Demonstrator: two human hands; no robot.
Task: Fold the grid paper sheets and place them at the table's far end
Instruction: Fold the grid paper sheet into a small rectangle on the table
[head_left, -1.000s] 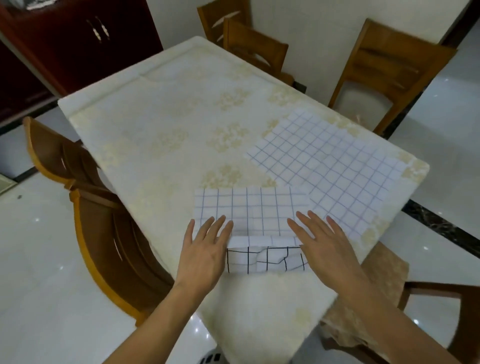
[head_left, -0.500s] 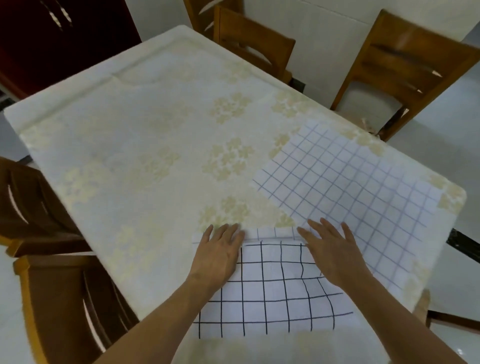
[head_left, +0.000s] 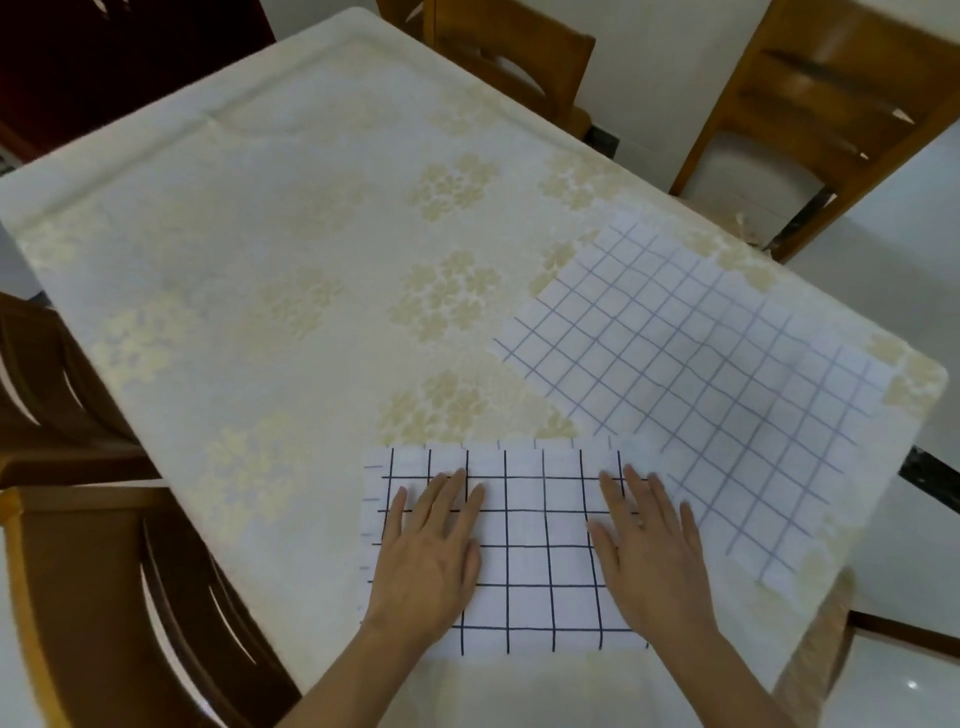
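Note:
A folded grid paper sheet (head_left: 535, 551) with bold black lines lies flat near the table's front edge. My left hand (head_left: 431, 551) rests palm down on its left half, fingers spread. My right hand (head_left: 649, 551) presses flat on its right half in the same way. A second grid sheet (head_left: 696, 374), unfolded and with fainter lines, lies at an angle to the right, reaching the table's right edge. Its near corner slips under the folded sheet's top right corner.
The table (head_left: 270, 270) wears a cream cloth with pale floral patches. Wooden chairs stand at the left (head_left: 130, 597), the far end (head_left: 514, 52) and the right (head_left: 831, 104). A dark red cabinet (head_left: 104, 57) is at the far left.
The sheet's near flap has been folded over onto the far half, so it now lies flat with the black-lined side up. Both hands moved from the fold's edge onto the top.

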